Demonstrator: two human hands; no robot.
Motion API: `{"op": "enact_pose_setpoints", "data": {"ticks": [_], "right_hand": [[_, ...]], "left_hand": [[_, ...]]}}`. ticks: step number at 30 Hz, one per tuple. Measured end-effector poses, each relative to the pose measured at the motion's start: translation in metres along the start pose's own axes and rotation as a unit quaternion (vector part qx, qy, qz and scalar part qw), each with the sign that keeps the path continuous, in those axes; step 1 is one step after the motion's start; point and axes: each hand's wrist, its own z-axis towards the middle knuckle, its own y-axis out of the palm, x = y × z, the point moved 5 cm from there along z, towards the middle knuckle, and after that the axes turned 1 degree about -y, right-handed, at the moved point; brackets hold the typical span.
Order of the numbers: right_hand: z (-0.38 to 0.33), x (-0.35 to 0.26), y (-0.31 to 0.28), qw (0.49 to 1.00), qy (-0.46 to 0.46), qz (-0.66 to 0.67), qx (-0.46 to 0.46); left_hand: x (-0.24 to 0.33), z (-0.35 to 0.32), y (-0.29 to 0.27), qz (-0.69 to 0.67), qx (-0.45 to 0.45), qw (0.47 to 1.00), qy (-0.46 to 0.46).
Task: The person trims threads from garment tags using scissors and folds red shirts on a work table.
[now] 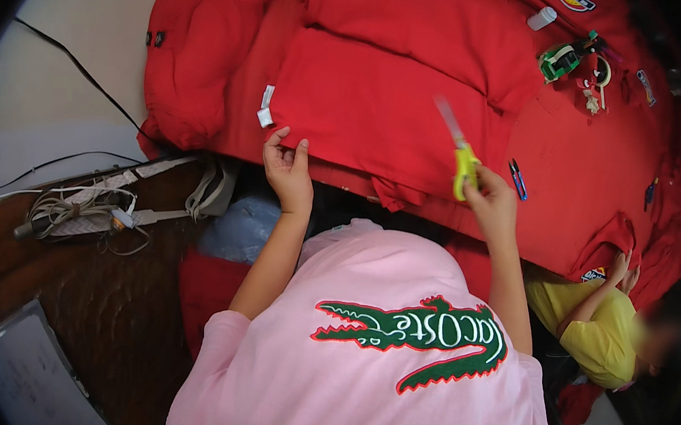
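Observation:
At the near edge of a red garment (399,96), my left hand (289,174) has its thumb and fingers apart. Its fingertips are by the cloth's corner, just below a white label (265,107). My right hand (494,200) is closed around yellow-handled scissors (466,168), raised over the right part of the cloth. Their blades point away and to the left, smeared by motion. Blue thread snips (517,179) lie on the red surface right of that hand.
More red garments (200,63) are heaped at the left. A green tape dispenser (560,63), a tape roll (602,72) and a white bottle (542,18) are at the far right. A person in yellow (601,332) handles red cloth nearby. Coiled cables (73,213) are at the left.

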Motion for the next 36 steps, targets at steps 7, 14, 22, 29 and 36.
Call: {"op": "enact_pose_setpoints", "data": {"ticks": [7,14,22,29,36], "right_hand": [[0.043,-0.142,0.032,0.971,-0.215,-0.03,-0.098],[0.056,-0.165,0.043,0.96,-0.245,-0.029,-0.135],[0.058,-0.146,0.052,0.963,-0.198,0.043,-0.177],[0.052,-0.126,0.048,0.97,-0.085,0.152,-0.171],[0.043,-0.135,0.05,0.951,-0.289,-0.043,-0.1]], "left_hand": [[0.11,0.021,0.06,-0.057,-0.121,0.986,0.095],[0.127,0.025,0.067,-0.057,-0.172,0.977,0.111],[0.127,0.029,0.061,-0.073,-0.17,0.976,0.117],[0.099,0.037,0.039,0.07,-0.146,0.975,0.154],[0.102,0.031,0.046,0.03,-0.115,0.985,0.127]]}}
